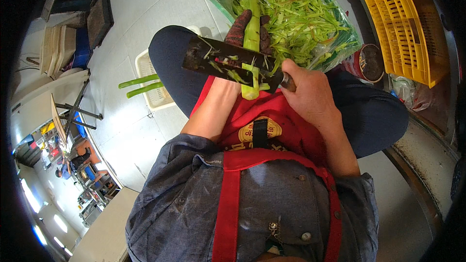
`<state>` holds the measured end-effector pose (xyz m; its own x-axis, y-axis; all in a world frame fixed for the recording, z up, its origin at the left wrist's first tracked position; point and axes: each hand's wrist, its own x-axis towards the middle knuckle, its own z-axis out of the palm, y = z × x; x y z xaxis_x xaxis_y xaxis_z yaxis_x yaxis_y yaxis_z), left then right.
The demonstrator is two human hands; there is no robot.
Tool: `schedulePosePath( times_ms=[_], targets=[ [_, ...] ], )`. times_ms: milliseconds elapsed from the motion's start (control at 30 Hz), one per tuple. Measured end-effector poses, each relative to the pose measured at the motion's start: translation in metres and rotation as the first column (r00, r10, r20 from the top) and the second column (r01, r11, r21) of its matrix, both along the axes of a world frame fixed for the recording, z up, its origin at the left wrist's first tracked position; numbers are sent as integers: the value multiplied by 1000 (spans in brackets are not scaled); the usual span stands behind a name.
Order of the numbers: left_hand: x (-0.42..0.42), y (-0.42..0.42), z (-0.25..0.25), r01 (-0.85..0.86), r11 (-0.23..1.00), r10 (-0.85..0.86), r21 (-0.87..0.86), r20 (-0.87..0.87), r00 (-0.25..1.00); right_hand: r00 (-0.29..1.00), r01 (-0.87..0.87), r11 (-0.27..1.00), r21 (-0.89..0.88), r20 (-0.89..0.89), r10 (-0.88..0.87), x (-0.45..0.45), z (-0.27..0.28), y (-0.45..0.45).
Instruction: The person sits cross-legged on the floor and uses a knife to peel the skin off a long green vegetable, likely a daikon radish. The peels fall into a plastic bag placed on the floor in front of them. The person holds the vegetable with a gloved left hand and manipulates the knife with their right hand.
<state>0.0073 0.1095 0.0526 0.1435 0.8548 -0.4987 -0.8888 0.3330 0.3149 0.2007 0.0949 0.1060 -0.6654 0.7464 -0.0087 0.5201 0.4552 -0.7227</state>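
Note:
My left hand [238, 29], in a dark red and black glove, grips a long light-green stem that looks like celtuce [252, 18]. The stem points away from me, its pale cut end near my apron. My right hand [309, 87] is bare and closed around the handle of a broad dark blade, seemingly a cleaver [214, 58]. The blade lies crosswise over the stem and hides part of it and of my left hand. Shreds of green peel stick to the blade. Beyond my hands, a green crate [349, 25] lined with clear plastic holds a heap of peelings [302, 14].
Beside my left knee, two peeled green stems [142, 82] stick out of a white plastic basket [143, 65]. Yellow crates [397, 25] and a round tub [371, 63] stand at the right. A folding table [69, 87] is farther left; a person [69, 167] is in the distance.

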Motion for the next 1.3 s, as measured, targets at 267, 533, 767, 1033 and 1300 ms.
schedulePosePath(
  times_ms=[267,533,767,1033,1300],
  targets=[
    [-13,5,-26,43,991,-65,129,173,983,999,27,999,34,44,-28,3,-13,18],
    [5,0,-6,-47,974,31,220,75,997,958,275,930,-246,-18,-288,8,-3,28],
    [-3,1,1,-15,970,-48,242,251,967,999,-11,993,-115,-45,6,8,16,-4],
    [3,0,3,-32,977,-40,211,324,945,996,-90,994,54,28,89,4,12,-6],
    [15,-6,10,-65,984,38,164,163,986,999,-40,997,71,33,38,6,3,3]
  ],
)
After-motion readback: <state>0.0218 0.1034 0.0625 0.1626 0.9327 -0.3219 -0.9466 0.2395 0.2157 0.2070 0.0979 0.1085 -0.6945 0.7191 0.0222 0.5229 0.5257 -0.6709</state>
